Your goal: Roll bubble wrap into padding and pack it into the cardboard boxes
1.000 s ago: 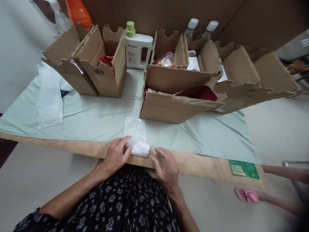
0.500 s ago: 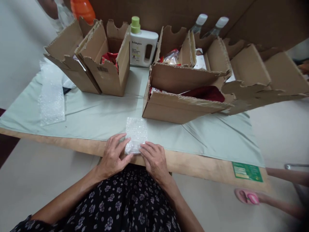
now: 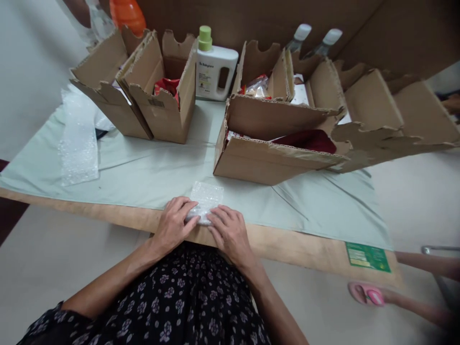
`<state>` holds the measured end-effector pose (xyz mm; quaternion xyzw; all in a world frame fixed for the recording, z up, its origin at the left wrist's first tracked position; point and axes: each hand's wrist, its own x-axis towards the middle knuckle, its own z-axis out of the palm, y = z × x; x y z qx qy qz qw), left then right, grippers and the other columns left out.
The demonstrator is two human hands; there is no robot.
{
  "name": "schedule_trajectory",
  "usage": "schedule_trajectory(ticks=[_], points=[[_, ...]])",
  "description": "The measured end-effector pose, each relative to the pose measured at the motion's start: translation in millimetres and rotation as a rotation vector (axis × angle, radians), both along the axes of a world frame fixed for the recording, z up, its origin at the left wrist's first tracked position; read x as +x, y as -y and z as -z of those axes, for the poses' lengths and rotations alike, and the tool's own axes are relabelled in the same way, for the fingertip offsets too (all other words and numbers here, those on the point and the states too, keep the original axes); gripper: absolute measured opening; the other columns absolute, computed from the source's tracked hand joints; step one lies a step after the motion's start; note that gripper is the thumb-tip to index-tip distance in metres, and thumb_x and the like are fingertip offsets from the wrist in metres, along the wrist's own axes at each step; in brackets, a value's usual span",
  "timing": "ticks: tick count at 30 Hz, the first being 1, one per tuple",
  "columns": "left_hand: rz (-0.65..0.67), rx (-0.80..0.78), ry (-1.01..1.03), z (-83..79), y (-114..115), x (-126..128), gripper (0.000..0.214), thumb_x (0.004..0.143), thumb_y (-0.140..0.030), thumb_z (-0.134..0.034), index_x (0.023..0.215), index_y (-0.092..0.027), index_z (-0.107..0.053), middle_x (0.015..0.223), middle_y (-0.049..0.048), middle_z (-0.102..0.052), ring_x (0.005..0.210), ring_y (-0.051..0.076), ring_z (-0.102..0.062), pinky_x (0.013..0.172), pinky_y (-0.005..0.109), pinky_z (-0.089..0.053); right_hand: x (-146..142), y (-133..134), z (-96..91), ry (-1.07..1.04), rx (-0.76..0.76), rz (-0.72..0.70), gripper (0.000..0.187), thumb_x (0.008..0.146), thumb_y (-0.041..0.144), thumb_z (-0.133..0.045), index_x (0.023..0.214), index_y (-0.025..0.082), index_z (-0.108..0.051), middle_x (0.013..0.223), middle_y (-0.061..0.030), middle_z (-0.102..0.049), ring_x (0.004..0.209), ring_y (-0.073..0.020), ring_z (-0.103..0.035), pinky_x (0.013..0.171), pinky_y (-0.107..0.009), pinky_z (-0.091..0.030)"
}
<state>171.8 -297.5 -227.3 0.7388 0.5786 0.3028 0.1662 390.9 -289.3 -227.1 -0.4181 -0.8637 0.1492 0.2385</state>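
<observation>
A small strip of bubble wrap (image 3: 207, 197) lies on the pale green cloth (image 3: 151, 177) at the near edge of the wooden table (image 3: 287, 247). My left hand (image 3: 175, 225) presses its fingers on the wrap's near left end. My right hand (image 3: 229, 232) presses on its near right end, fingers curled over the rolled part. Both hands touch the wrap and nearly meet over it.
Several open cardboard boxes (image 3: 266, 143) stand across the table behind the wrap, some with red packets inside. A white detergent bottle (image 3: 214, 67) stands at the back, an orange bottle (image 3: 127, 14) at far left. Another bubble wrap sheet (image 3: 77, 143) lies left. Another person's foot in a pink sandal (image 3: 366, 293) is at lower right.
My right hand came in from the right onto the bubble wrap. Both hands have rolled the near end up, so the flat part of the strip is shorter.
</observation>
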Motion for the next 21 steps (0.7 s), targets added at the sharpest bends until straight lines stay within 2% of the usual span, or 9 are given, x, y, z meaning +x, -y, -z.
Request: schedule_trajectory(ticks=[2,5,7,10,13,15,17,19,21], points=[[0.059,0.037,0.015,-3.0,5.0,-2.8,0.030,0.095,-0.027,-0.064,0.124,-0.021,-0.067,0.117,0.0112,-0.069,0.110,0.028,-0.063,0.097,0.046,-0.052,-0.4,-2.6,2.5,-0.053,-0.038,0.016,0.027,0.100,0.017,-0.058,0.122,0.026,-0.069,0.116,-0.0064,-0.077,0.122,-0.0288,-0.063,0.097,-0.049,-0.050],[0.133,0.017,0.023,-4.0,7.5,-6.0,0.028,0.097,-0.023,-0.060,0.124,-0.021,-0.066,0.108,0.0084,-0.072,0.104,0.026,-0.064,0.093,0.045,-0.051,1.9,-2.2,1.6,-0.124,-0.092,0.042,0.025,0.102,0.020,-0.055,0.121,0.026,-0.069,0.107,-0.0060,-0.078,0.114,-0.0276,-0.066,0.095,-0.048,-0.052],[0.126,-0.018,0.000,-1.8,2.2,-5.7,0.026,0.098,-0.021,-0.057,0.122,-0.021,-0.067,0.099,0.0068,-0.074,0.096,0.026,-0.064,0.089,0.043,-0.051,4.2,1.0,-1.2,-0.111,-0.062,0.093,0.026,0.102,0.023,-0.055,0.125,0.024,-0.068,0.113,-0.0085,-0.076,0.113,-0.0284,-0.065,0.092,-0.048,-0.053],[0.087,-0.056,-0.082,2.0,-11.3,-3.5,0.025,0.097,-0.022,-0.058,0.120,-0.019,-0.069,0.099,0.0084,-0.074,0.093,0.027,-0.064,0.087,0.045,-0.053,4.8,3.7,-4.4,-0.037,0.024,0.160,0.031,0.100,0.024,-0.058,0.130,0.024,-0.064,0.129,-0.0117,-0.070,0.120,-0.0308,-0.061,0.094,-0.049,-0.052],[0.018,-0.056,-0.094,2.4,-16.4,-4.1,0.027,0.096,-0.026,-0.058,0.120,-0.019,-0.068,0.104,0.0109,-0.071,0.097,0.029,-0.064,0.090,0.048,-0.054,-0.5,-2.3,-3.1,0.054,0.013,0.047,0.030,0.098,0.022,-0.061,0.127,0.026,-0.065,0.133,-0.0107,-0.069,0.123,-0.0313,-0.060,0.097,-0.050,-0.050],[-0.055,-0.062,0.012,1.8,-10.6,-6.1,0.031,0.096,-0.030,-0.059,0.125,-0.020,-0.066,0.108,0.0108,-0.070,0.100,0.028,-0.066,0.091,0.046,-0.055,-5.7,-9.6,-1.2,0.049,-0.005,0.016,0.027,0.098,0.018,-0.059,0.122,0.025,-0.068,0.124,-0.0098,-0.074,0.121,-0.0307,-0.062,0.096,-0.050,-0.050],[-0.149,-0.116,0.187,2.3,-0.2,-7.2,0.039,0.096,-0.035,-0.061,0.132,-0.022,-0.060,0.114,0.0107,-0.070,0.101,0.026,-0.068,0.090,0.043,-0.057,-9.9,-15.2,-1.5,-0.056,-0.022,0.085,0.024,0.100,0.016,-0.056,0.118,0.023,-0.069,0.113,-0.0090,-0.077,0.114,-0.0283,-0.065,0.095,-0.047,-0.051],[-0.219,-0.229,0.405,3.4,9.0,-5.1,0.051,0.094,-0.038,-0.063,0.142,-0.023,-0.052,0.122,0.0120,-0.070,0.104,0.025,-0.070,0.087,0.040,-0.059,-11.9,-15.9,-5.2,-0.204,-0.091,0.159,0.022,0.101,0.017,-0.055,0.116,0.023,-0.070,0.108,-0.0082,-0.077,0.107,-0.0253,-0.067,0.093,-0.044,-0.053],[-0.216,-0.368,0.626,2.4,12.9,0.6,0.065,0.092,-0.040,-0.065,0.151,-0.022,-0.042,0.123,0.0125,-0.070,0.106,0.025,-0.072,0.089,0.038,-0.060,-11.2,-11.3,-10.9,-0.311,-0.208,0.163,0.021,0.101,0.020,-0.056,0.115,0.024,-0.071,0.106,-0.0064,-0.077,0.102,-0.0224,-0.068,0.091,-0.040,-0.054]])
